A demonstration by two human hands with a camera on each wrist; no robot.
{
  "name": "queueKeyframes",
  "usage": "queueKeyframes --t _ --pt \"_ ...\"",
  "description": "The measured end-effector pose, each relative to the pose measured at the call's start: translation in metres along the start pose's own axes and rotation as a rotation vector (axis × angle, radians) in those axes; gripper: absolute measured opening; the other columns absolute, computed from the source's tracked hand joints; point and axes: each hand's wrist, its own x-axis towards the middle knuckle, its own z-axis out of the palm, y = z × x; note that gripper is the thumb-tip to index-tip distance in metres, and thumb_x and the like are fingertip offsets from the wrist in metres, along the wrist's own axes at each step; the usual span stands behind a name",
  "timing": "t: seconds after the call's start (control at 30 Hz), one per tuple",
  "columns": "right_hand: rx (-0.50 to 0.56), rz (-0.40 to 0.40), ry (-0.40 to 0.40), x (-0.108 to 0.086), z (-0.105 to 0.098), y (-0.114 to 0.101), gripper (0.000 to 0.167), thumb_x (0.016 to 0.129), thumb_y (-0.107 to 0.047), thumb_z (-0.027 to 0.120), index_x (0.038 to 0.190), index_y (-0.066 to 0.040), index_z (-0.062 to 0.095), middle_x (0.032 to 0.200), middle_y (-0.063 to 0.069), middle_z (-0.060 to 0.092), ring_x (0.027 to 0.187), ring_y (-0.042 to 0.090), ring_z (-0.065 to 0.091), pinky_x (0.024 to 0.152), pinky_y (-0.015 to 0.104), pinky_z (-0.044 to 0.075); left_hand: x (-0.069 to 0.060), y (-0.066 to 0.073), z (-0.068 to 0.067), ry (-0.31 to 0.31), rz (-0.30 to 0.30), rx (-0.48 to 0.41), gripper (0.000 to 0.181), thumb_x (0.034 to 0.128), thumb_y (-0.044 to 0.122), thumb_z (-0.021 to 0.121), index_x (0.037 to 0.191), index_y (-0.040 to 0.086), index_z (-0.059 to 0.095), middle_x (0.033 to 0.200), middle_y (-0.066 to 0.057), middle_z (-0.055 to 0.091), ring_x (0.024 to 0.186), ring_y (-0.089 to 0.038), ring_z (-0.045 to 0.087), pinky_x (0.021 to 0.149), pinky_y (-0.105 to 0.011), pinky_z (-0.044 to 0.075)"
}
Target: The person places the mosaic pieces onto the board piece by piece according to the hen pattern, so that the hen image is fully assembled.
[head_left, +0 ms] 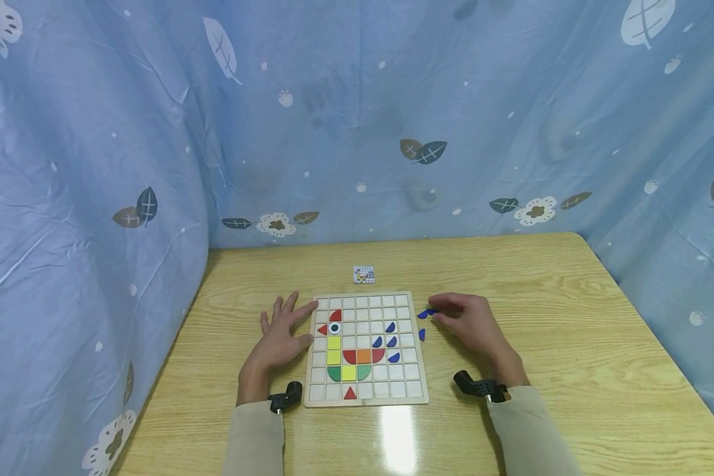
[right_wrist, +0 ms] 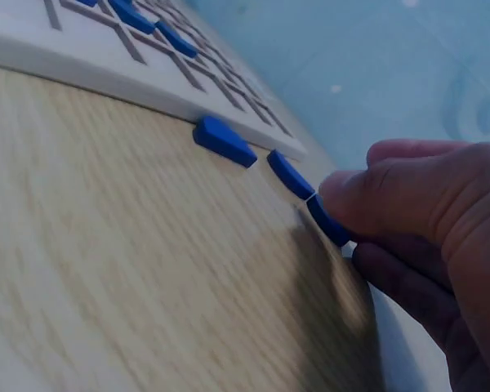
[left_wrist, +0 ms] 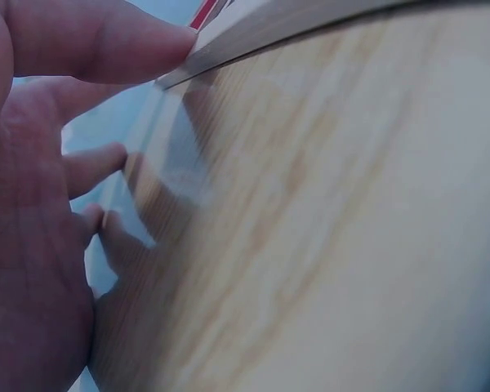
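A wooden grid board (head_left: 403,373) lies on the table with flat coloured pieces in its cells, laid out like a bird. My left hand (head_left: 279,340) is spread at the board's left side, its thumb (left_wrist: 106,41) and index finger touching the edge. Off the board's right side, my right hand (head_left: 473,324) pinches a blue half-round piece (right_wrist: 328,220) between thumb and fingers, low at the tabletop. Two other blue pieces lie beside it: one (right_wrist: 290,174) almost touching it, another (right_wrist: 222,142) nearer the board's edge. The right fingertips are partly hidden behind the thumb.
A small picture card (head_left: 364,274) with a grid pattern lies behind the board. Several blue pieces (head_left: 391,342) sit in cells at the board's right. A patterned blue curtain (head_left: 357,132) hangs behind the wooden table (head_left: 541,277) and along its sides.
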Motion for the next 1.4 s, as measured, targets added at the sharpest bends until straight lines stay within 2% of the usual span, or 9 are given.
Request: queueKeyframes --t 0.4,0.6,0.73,0.87,1.07,1.27,1.4 --pt "-0.090 -0.022 0.062 -0.003 0.008 -0.005 0.022 0.093 0.004 0.080 0.112 -0.006 0.083 0.109 0.008 0.084 0.105 0.030 0.081 0.093 0.046 0.066 -0.001 -0.001 0.000 0.000 0.000 0.009 0.075 0.0932 0.010 0.069 0.166 0.019 0.051 0.184 -0.020 0.012 0.170 -0.047 -0.011 0.128 -0.073 -0.021" --pt "-0.040 0.009 0.095 -0.015 0.006 -0.008 0.022 0.092 0.003 0.082 0.111 -0.009 0.084 0.106 0.006 0.085 0.101 0.025 0.082 0.090 0.031 0.066 -0.002 0.002 0.000 -0.010 -0.006 0.015 0.076 0.0927 0.011 0.070 0.166 0.019 0.051 0.184 -0.020 0.012 0.170 -0.048 -0.011 0.127 -0.073 -0.022" --pt "0.027 -0.005 0.095 -0.018 0.007 -0.013 0.022 0.092 0.004 0.082 0.111 -0.006 0.083 0.107 0.008 0.085 0.100 0.024 0.082 0.090 0.025 0.065 -0.002 0.002 -0.001 -0.005 -0.008 0.020 0.076 0.0926 0.011 0.070 0.166 0.019 0.051 0.184 -0.019 0.012 0.170 -0.048 -0.011 0.128 -0.073 -0.021" --pt "0.073 -0.031 0.083 -0.018 0.011 -0.021 0.023 0.090 0.006 0.083 0.110 -0.005 0.084 0.105 0.007 0.085 0.098 0.024 0.082 0.091 0.029 0.066 -0.001 0.000 -0.001 -0.004 -0.005 0.018 0.075 0.0938 0.011 0.070 0.166 0.020 0.051 0.185 -0.018 0.011 0.170 -0.047 -0.012 0.128 -0.072 -0.022" --pt "0.056 -0.064 0.059 -0.013 0.025 -0.033 0.025 0.090 0.005 0.084 0.110 -0.009 0.085 0.103 0.002 0.085 0.099 0.023 0.082 0.092 0.038 0.067 -0.001 -0.002 0.000 -0.002 0.002 0.010 0.075 0.0948 0.010 0.070 0.166 0.020 0.051 0.185 -0.018 0.011 0.170 -0.046 -0.012 0.128 -0.071 -0.022" --pt "0.082 -0.071 0.021 -0.006 0.039 -0.039 0.024 0.090 0.005 0.083 0.110 -0.007 0.084 0.106 0.004 0.085 0.103 0.024 0.082 0.092 0.037 0.067 -0.001 0.000 0.000 -0.006 0.002 -0.003 0.075 0.0949 0.010 0.071 0.166 0.019 0.051 0.185 -0.018 0.011 0.170 -0.046 -0.013 0.128 -0.071 -0.023" --pt "0.040 -0.071 -0.006 -0.003 0.045 -0.041 0.024 0.091 0.007 0.081 0.112 -0.005 0.084 0.109 0.007 0.084 0.103 0.025 0.082 0.091 0.037 0.067 -0.001 0.000 0.000 -0.009 -0.002 -0.001 0.074 0.0954 0.010 0.071 0.166 0.020 0.050 0.185 -0.018 0.011 0.170 -0.045 -0.013 0.128 -0.071 -0.022"
